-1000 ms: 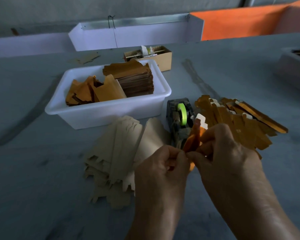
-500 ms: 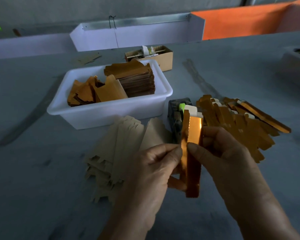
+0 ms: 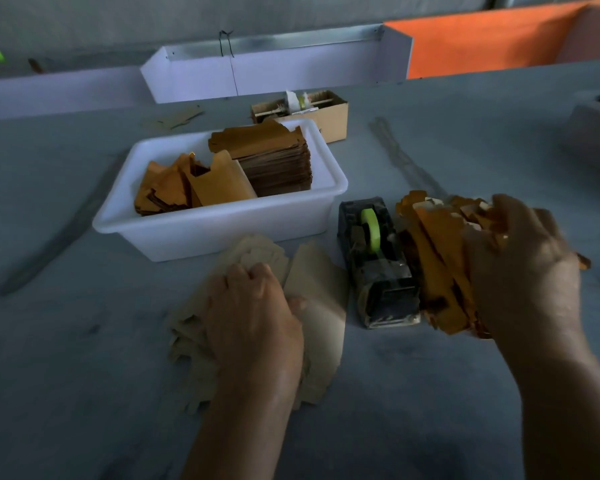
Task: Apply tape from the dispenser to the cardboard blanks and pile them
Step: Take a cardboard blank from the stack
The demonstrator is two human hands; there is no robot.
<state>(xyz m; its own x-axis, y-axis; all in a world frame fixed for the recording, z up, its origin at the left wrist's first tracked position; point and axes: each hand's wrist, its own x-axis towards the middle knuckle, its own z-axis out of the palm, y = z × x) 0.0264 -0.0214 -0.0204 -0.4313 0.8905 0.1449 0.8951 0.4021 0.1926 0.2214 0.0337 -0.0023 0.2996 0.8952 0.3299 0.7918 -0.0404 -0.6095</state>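
My left hand rests on the fanned pile of pale cardboard blanks in front of me. Its fingers are curled and its thumb presses the top blank. A black tape dispenser with a green roll stands just right of that pile. My right hand, blurred by motion, is over the heap of orange taped blanks right of the dispenser. Its fingers curl down round an orange blank at the heap's top. The palm hides the fingertips.
A white tub holding stacked and loose orange-brown blanks sits behind the pale pile. A small cardboard box stands behind it, and a white trough at the table's far edge. Another grey tub shows at the far right.
Both hands held one orange blank upright before the dispenser. They have since parted: the left dropped onto the pale pile, and the right swung right with the blank over the orange heap.
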